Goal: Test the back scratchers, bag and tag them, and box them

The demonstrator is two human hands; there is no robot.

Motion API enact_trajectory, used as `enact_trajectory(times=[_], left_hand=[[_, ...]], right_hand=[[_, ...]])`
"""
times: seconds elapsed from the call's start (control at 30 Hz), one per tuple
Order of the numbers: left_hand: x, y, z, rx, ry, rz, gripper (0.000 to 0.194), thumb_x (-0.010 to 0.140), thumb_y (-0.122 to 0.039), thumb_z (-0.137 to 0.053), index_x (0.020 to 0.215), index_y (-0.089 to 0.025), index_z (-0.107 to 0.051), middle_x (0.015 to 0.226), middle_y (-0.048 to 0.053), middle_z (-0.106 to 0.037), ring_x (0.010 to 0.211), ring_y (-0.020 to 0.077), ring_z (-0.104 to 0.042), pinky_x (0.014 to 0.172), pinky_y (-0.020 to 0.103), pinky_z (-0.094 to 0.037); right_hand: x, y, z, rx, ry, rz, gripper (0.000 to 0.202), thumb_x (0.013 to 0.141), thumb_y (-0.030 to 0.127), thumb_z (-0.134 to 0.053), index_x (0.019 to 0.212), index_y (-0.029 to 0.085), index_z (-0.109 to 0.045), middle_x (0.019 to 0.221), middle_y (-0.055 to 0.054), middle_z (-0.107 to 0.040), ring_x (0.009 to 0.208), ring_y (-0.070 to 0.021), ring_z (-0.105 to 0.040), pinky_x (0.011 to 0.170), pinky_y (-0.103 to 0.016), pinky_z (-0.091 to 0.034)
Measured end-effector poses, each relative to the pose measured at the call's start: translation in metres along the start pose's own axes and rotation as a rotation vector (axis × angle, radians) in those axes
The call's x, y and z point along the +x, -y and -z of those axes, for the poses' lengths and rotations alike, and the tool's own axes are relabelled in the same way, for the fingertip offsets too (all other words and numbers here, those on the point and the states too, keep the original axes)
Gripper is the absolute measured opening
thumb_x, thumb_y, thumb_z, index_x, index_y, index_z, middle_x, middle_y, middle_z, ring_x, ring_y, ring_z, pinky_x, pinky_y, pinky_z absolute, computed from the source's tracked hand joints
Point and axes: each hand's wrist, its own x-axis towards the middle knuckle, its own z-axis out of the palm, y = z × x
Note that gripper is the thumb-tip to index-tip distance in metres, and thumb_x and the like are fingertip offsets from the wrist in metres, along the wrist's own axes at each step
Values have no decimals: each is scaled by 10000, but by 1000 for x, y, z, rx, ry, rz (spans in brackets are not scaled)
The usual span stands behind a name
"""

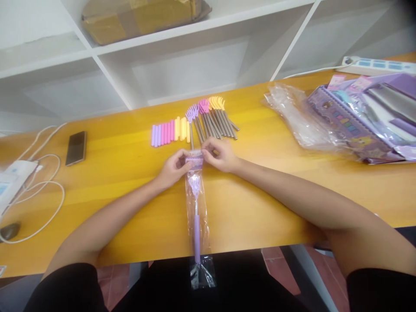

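A purple back scratcher (196, 234) lies inside a clear plastic bag (203, 216), with its claw end up and its handle reaching past the table's front edge. At the top of the bag is a small printed purple header card (194, 163). My left hand (175, 168) pinches the card's left side between thumb and fingers. On the other side, my right hand (221, 154) closes its fingertips on the card's upper right corner. Just beyond my hands lie several back scratcher heads on metal rods (211, 123), in purple, pink and yellow.
Coloured handle tubes (167, 132) lie in a row left of the rods. A phone (76, 148), white cables (48, 182) and a dark mouse (9, 232) are at left. Plastic bags (302, 121), a purple box (354, 125) and a power strip (380, 66) occupy the right. White shelving (195, 73) stands behind.
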Motion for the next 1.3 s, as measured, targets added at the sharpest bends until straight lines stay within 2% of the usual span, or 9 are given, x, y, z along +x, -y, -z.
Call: enact_trajectory(times=[0.07,0.37,0.63,0.77,0.93,1.07,1.3], left_hand=[[0,-1,0,31,-10,-19,363,909,-495,-821,1040,-200,-652,1004,25,-676,914,166,-632,846,269,-504],[2,-4,-4,4,-22,-32,387,907,-525,-817,1005,-194,-643,945,24,-675,855,160,-631,808,269,-516],[1,-1,-3,-14,-6,-29,404,887,-536,-836,1021,-199,-657,944,27,-683,857,158,-640,818,273,-517],[2,3,-1,-31,-4,-43,401,871,-512,-858,1024,-192,-671,970,36,-694,888,159,-655,822,266,-520],[3,3,1,-64,64,-42,366,863,-450,-878,1040,-184,-700,1005,54,-720,898,156,-680,843,267,-541],[4,1,1,-36,78,-75,354,880,-432,-867,1113,-205,-729,1081,79,-742,988,184,-696,898,287,-548],[5,-2,6,15,118,-144,218,947,-398,-782,924,-182,-762,928,55,-730,896,185,-666,871,299,-504]], right_hand=[[-1,0,0,-5,9,18,93,1013,256,-599,932,215,-579,607,82,-522,489,-80,-438,494,-209,-343],[-3,4,3,-59,65,194,45,983,200,-581,955,219,-611,638,62,-545,508,-90,-458,527,-228,-382],[-4,5,2,-282,117,420,74,904,197,-603,963,240,-590,762,2,-614,608,-136,-524,542,-272,-396],[-5,5,2,-348,140,442,61,894,201,-603,940,238,-588,758,-8,-616,602,-138,-514,538,-275,-398],[-4,6,1,-353,207,503,82,863,178,-603,917,232,-572,779,-9,-585,614,-138,-483,559,-276,-402],[-4,8,2,-385,235,532,70,862,182,-586,906,234,-567,799,-12,-582,627,-144,-465,573,-283,-415],[-4,9,0,-425,254,566,99,835,167,-570,902,237,-554,768,4,-561,616,-142,-438,570,-283,-404]])
